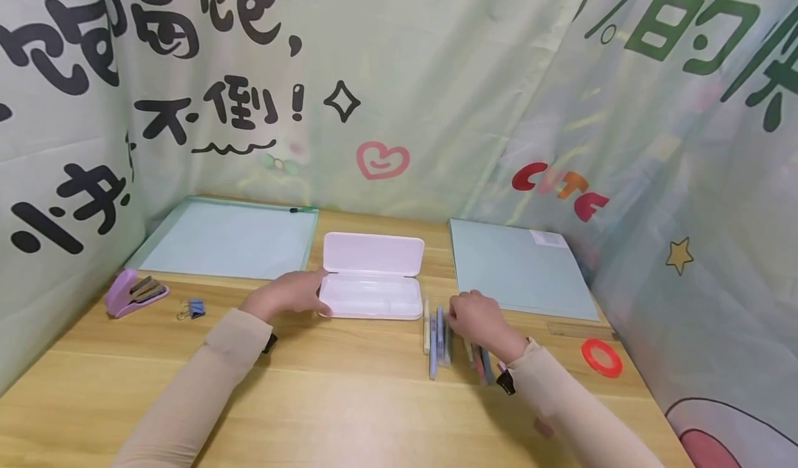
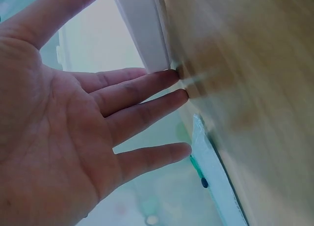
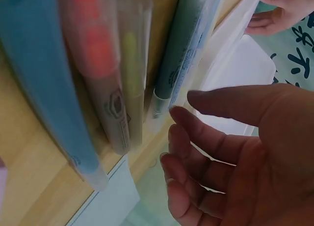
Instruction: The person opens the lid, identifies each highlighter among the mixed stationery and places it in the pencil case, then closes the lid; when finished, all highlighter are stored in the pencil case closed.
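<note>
Purple plastic marks the stapler (image 1: pixel 137 295), well to the left of the pencil case (image 1: pixel 373 296), with its arm lifted wide from its base. Next comes a blue binder clip (image 1: pixel 197 308), nearer to the pencil case on that same side. Behind the clip, left of the case and farther back, lies a pale blue folder (image 1: pixel 231 239) with a small green-and-black piece (image 1: pixel 303 210) at its far right corner. The left hand (image 1: pixel 289 295) is at the case's left end, fingers straight and spread, touching its edge. The pencil case itself, whitish pink, lies open between the two hands, lid raised at the back. Just right of it is a row of slim pens (image 1: pixel 439 336), roughly side by side. The right hand (image 1: pixel 480 316) hangs over the pens right of the case, fingers loosely bent, thumb and forefinger slightly apart with nothing between them; whether a fingertip brushes the dark green pen (image 3: pixel 181 44) is hard to tell. Farther right of the case lie a second blue folder (image 1: pixel 517 271), a narrow translucent strip (image 1: pixel 576 331) and a red ring (image 1: pixel 588 358).
</note>
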The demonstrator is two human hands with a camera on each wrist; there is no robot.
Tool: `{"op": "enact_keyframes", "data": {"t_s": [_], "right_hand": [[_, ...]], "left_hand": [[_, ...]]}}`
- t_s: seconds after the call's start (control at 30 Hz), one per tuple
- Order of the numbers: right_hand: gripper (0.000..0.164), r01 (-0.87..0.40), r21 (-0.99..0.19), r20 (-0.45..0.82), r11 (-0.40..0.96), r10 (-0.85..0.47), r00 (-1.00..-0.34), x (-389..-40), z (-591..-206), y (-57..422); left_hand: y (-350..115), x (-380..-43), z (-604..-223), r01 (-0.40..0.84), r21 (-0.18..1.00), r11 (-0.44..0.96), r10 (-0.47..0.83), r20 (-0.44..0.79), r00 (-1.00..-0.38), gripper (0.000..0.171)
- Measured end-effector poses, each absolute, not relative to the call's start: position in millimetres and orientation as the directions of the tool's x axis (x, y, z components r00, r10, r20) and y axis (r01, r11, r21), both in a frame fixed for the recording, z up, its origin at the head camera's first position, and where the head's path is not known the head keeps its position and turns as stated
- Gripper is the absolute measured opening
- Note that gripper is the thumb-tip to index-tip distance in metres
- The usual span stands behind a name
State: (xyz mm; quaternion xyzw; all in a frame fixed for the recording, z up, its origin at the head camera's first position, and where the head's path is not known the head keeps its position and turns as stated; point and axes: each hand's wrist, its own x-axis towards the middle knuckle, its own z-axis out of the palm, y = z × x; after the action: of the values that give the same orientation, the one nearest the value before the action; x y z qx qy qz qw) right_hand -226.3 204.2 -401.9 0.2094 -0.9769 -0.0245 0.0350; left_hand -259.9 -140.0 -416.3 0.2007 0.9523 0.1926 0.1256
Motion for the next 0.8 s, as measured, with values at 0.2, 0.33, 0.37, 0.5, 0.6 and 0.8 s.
{"op": "enact_keyframes", "data": {"t_s": [0.2, 0.33, 0.37, 0.5, 0.6, 0.8], "right_hand": [[0.040, -0.374, 0.020, -0.048, 0.927, -0.373, -0.927, -222.5, -405.1, 202.7], [0.040, -0.328, 0.034, -0.069, 0.944, -0.326, -0.943, -220.5, -408.2, 201.5], [0.040, -0.315, 0.039, -0.070, 0.948, -0.312, -0.948, -220.2, -409.1, 201.4], [0.042, -0.262, 0.047, -0.074, 0.964, -0.258, -0.963, -220.1, -412.6, 200.8], [0.040, -0.224, 0.032, -0.081, 0.974, -0.221, -0.972, -221.8, -415.5, 200.3], [0.032, -0.212, -0.035, -0.014, 0.977, -0.213, -0.977, -228.9, -410.5, 196.4]], "left_hand": [[-139.9, -262.7, -415.1, 0.337, 0.431, 0.837, 0.439, -0.162, -0.884, 0.061], [-138.3, -263.4, -413.0, 0.339, 0.425, 0.839, 0.442, -0.171, -0.881, 0.058], [-137.9, -263.6, -412.5, 0.338, 0.421, 0.842, 0.441, -0.176, -0.880, 0.058], [-136.4, -265.8, -410.8, 0.329, 0.399, 0.856, 0.433, -0.205, -0.878, 0.061], [-135.5, -268.0, -410.7, 0.315, 0.383, 0.868, 0.420, -0.230, -0.878, 0.067], [-133.9, -271.2, -410.9, 0.287, 0.379, 0.880, 0.399, -0.261, -0.879, 0.077]]}}
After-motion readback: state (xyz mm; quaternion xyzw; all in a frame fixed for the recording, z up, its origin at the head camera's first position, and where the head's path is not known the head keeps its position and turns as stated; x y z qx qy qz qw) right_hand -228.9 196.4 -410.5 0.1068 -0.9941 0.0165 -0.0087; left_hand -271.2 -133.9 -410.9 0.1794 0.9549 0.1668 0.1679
